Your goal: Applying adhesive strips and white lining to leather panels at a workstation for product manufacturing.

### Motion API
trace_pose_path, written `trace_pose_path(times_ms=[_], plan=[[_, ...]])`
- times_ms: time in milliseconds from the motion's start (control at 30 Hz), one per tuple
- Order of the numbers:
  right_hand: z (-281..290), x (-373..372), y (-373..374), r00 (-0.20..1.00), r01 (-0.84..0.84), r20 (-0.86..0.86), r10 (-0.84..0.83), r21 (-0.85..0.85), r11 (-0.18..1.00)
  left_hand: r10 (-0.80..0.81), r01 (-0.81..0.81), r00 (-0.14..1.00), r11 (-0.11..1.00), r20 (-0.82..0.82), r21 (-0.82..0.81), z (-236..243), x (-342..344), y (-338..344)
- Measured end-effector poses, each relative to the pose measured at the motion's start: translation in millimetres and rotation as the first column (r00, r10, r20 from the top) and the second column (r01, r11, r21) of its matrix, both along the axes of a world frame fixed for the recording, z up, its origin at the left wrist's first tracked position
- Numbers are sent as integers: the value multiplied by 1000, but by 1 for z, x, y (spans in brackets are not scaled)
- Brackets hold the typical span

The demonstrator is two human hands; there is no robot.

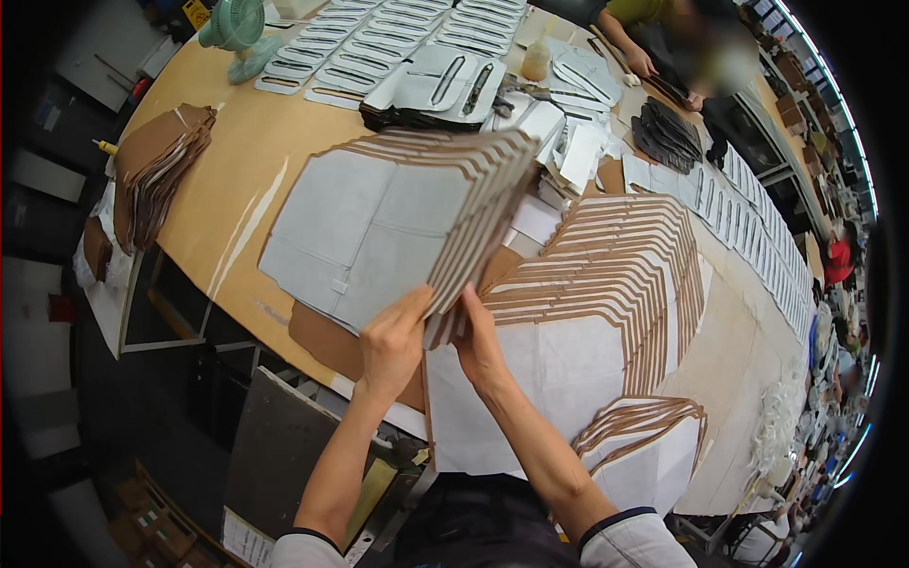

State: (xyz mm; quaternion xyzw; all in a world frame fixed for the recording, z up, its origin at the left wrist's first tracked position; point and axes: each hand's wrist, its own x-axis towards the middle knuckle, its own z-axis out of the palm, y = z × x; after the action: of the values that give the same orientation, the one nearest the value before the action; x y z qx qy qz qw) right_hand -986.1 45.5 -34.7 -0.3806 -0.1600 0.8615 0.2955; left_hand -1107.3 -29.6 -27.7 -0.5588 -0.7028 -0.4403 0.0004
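In front of me, a fanned stack of flat white-faced panels with brown edges (369, 218) is raised and tilted above the table. My left hand (393, 341) is closed on its near edge, thumb side toward the stack. Close beside it, my right hand (479, 341) grips the near right corner, its fingers partly hidden behind the panels. Under and to the right of my right hand lies a second fanned pile of similar panels (568, 350), its brown edges stepped like stairs. A smaller pile of brown-edged white pieces (653, 464) sits by my right forearm.
Brown pieces (156, 175) are heaped at the table's left edge. Rows of slotted white pieces (379, 38) and a green fan (234, 24) stand at the back. Another person's hand (642, 62) works at the far right, near a dark pile (666, 134). The wooden tabletop (232, 180) curves leftward.
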Motion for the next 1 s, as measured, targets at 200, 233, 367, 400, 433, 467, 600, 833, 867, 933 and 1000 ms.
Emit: trace_pose_path(times_ms=[200,233,367,400,433,467,600,833,867,933,1000], plan=[[-7,-15,-11,955,14,290,-65,175,985,-113,114,993,969,17,-217,5,35,-23],[-7,-15,-8,936,39,332,-119,238,971,-83,102,990,979,112,-177,12,47,-31],[-4,-28,3,811,68,499,-304,437,897,183,-148,789,983,586,-109,-23,71,-79],[-5,-29,8,730,-24,595,-336,514,857,232,-189,387,967,893,-170,-40,68,-79],[6,-35,11,709,-41,615,-346,525,850,237,-192,-111,948,965,-255,-55,62,-79],[17,-39,16,681,-56,637,-362,537,842,228,-163,-105,956,968,-243,-72,54,-70],[122,-72,-21,878,-51,393,-271,641,766,-496,-405,-800,861,338,307,-103,-46,-45],[261,163,-10,979,-80,196,-49,597,798,-360,-244,-871,908,335,341,-107,20,-117],[255,202,-10,980,-66,190,-57,585,808,-357,-230,-862,908,360,350,-99,27,-118],[228,287,-15,934,-97,331,-134,595,798,-345,-197,-852,908,394,370,-86,48,-113],[204,361,-34,900,-170,427,-85,526,833,-322,-157,-846,912,425,378,-76,77,-108]])
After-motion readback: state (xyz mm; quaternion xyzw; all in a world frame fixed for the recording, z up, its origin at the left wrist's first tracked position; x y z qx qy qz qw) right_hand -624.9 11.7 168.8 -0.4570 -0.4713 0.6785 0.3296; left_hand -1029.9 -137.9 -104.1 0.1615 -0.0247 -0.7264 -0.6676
